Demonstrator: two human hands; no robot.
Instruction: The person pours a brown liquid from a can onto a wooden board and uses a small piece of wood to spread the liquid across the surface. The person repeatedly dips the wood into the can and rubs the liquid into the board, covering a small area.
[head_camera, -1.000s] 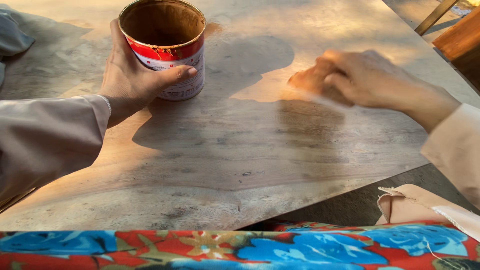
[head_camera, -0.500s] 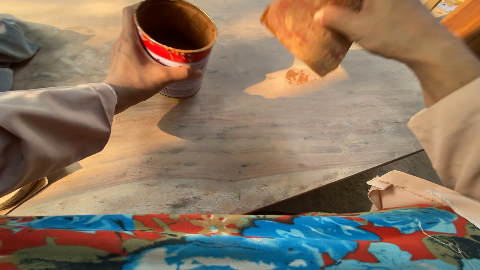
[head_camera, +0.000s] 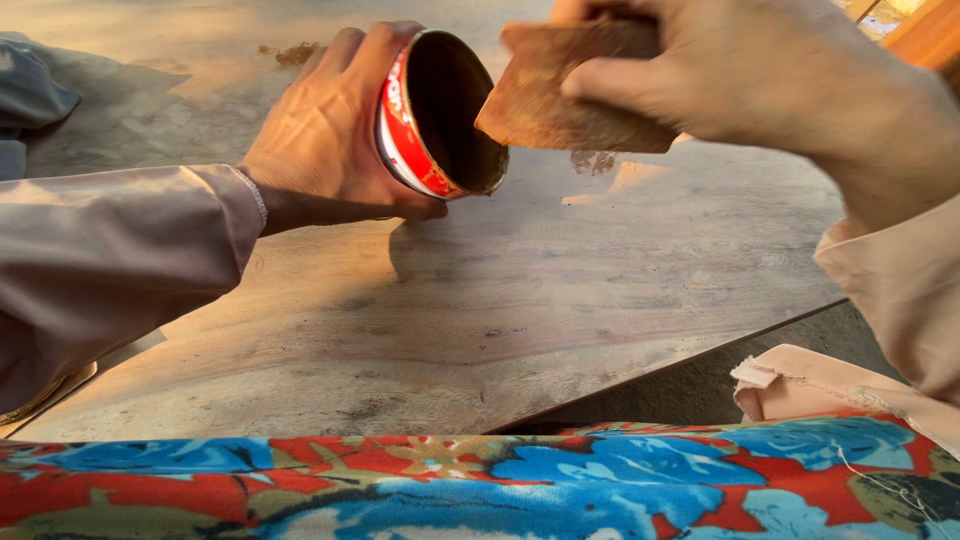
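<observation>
At centre-top of the head view, left hand (head_camera: 325, 150) wraps the can (head_camera: 435, 115), fingers over its top side, thumb under it at 6 o'clock. Can is red and white outside, dark brown inside, tipped on its side with the open mouth facing 3 o'clock toward the other hand. Its lower rim sits close to the board (head_camera: 480, 310); contact not clear.

Right hand (head_camera: 760, 75) at 1 o'clock, closed in a pinch on a flat brown scraper (head_camera: 565, 100), thumb on the near face, fingers behind. Scraper's left corner sits at the can's mouth, touching or just overlapping the rim.

Board is pale, streaked wood, lying flat under both hands. A brown smear (head_camera: 598, 160) on it just below the scraper, at 5 o'clock from the can. Another small brown patch (head_camera: 295, 52) at 11 o'clock, beyond the left hand.

Grey sleeve (head_camera: 110, 260) on the left arm, beige sleeve (head_camera: 900, 290) on the right. Floral cloth (head_camera: 480, 480), blue and red, runs along the bottom edge at 6 o'clock. Beige fabric (head_camera: 800, 385) at 4 o'clock, beside the board's edge.
</observation>
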